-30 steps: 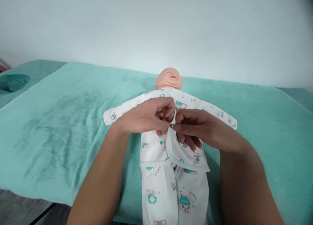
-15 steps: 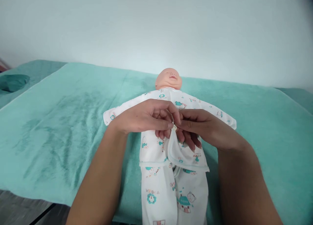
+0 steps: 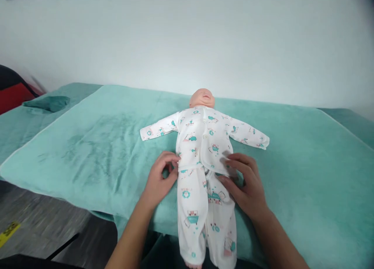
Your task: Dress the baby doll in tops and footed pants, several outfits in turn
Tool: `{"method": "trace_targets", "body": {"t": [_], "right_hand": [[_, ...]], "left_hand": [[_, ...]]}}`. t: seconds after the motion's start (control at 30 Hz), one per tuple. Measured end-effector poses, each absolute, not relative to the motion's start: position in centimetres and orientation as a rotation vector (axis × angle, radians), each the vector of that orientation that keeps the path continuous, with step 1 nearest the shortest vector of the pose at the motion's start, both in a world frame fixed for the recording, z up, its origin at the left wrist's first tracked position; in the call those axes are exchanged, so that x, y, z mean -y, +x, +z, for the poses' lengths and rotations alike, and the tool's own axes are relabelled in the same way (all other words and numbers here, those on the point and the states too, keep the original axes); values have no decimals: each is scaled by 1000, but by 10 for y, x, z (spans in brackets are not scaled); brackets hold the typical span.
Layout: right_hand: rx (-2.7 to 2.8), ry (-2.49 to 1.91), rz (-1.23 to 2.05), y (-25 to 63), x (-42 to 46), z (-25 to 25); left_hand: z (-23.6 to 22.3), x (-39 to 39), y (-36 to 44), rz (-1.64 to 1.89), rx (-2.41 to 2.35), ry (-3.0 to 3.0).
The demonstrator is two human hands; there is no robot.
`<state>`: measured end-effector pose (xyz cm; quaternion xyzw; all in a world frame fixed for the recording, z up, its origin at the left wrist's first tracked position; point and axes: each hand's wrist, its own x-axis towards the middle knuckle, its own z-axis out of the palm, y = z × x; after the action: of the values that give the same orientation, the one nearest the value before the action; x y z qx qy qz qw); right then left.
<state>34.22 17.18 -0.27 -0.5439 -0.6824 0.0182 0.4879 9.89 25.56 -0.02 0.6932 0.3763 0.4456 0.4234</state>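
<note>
A baby doll (image 3: pixel 202 98) lies on its back in a white printed shirt (image 3: pixel 191 138) and matching trousers (image 3: pixel 191 206). The shirt front is closed, its two halves meeting along the middle. My left hand (image 3: pixel 162 177) is at the shirt's lower left side, fingers curved and thumb apart, fingertips at the hem. On the other side, my right hand (image 3: pixel 247 181) spreads its fingers over the lower right hem and the trouser waist. Whether the fingertips press the cloth is unclear. Both sleeves stretch outward, and a bit of foot shows below one trouser leg.
A green plush cover (image 3: pixel 102 144) spreads over the bed under the doll, against a pale wall (image 3: pixel 187 43). A red and black object (image 3: pixel 14 93) stands at the far left. Grey floor (image 3: pixel 35 214) with a yellow marking (image 3: pixel 9 233) shows at lower left.
Both hands have let go of the shirt front and moved apart, down to either side of the hem. The shirt front now lies flat. The view has shifted, showing more of the legs.
</note>
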Motion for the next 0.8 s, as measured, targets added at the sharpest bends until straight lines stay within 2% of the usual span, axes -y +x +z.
{"method": "trace_targets", "body": {"t": [0.13,0.37,0.5,0.6,0.67,0.8], "right_hand": [[1557,-1458,119,352,-157,-19],[1464,-1542,251,348,-146,-14],[1662,-1487,360,361,-134,-10],[1668,-1497,342,397,-141,-11],[1480,-1671,173,429,-154,-14],[1307,-2141,-3,482,-190,-19]], "left_hand": [[-2,-238,98,1091,-986,1803],[-1,-237,101,1018,-1060,1884],[-3,-238,91,1010,-1088,1993],[-1,-253,75,1051,-1346,2065],[3,-270,63,1019,-1638,2087],[12,-309,52,629,-2026,2122]]}}
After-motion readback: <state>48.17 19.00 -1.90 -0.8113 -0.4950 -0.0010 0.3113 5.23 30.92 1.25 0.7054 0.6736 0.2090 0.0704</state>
